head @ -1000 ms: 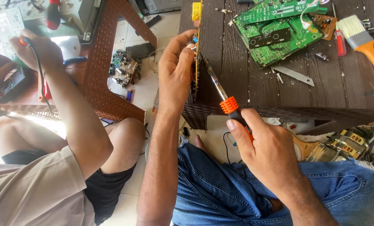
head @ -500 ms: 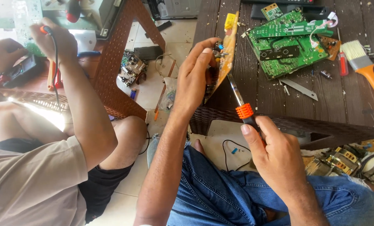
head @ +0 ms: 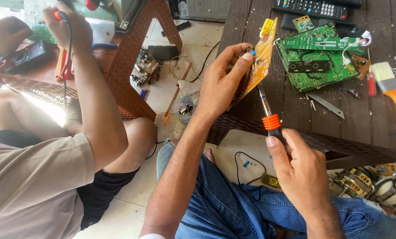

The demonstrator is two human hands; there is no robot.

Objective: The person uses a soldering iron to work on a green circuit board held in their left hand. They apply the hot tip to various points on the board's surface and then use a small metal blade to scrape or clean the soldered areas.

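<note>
My left hand pinches a yellow circuit board, thumb on the near face, fingers curled round the left edge and back. Board held on edge above the near-left edge of the dark wooden table, not resting on it. Its long axis runs from lower left at my palm up to the upper right, top corner pointing away from me, copper side facing right.

My right hand is closed round the black grip of a soldering iron, thumb laid along the handle just under the orange collar. Iron is below and right of the board; long axis nearly upright, tilted slightly left, tip pointing up and away, meeting the board's lower right face. Can't tell if the tip actually touches.

Both hands are over my lap, blue jeans, near the table's front edge.

Outward on the table: green circuit board just right of the yellow one, a small green board behind it, black remote at the far edge, paintbrush with orange handle near the right edge, red screwdriver beside it, loose metal strip and screws in front of the green board.

Left: another person's hands at a brown wicker table, holding a probe over a black meter. Parts and wires on the tiled floor.
</note>
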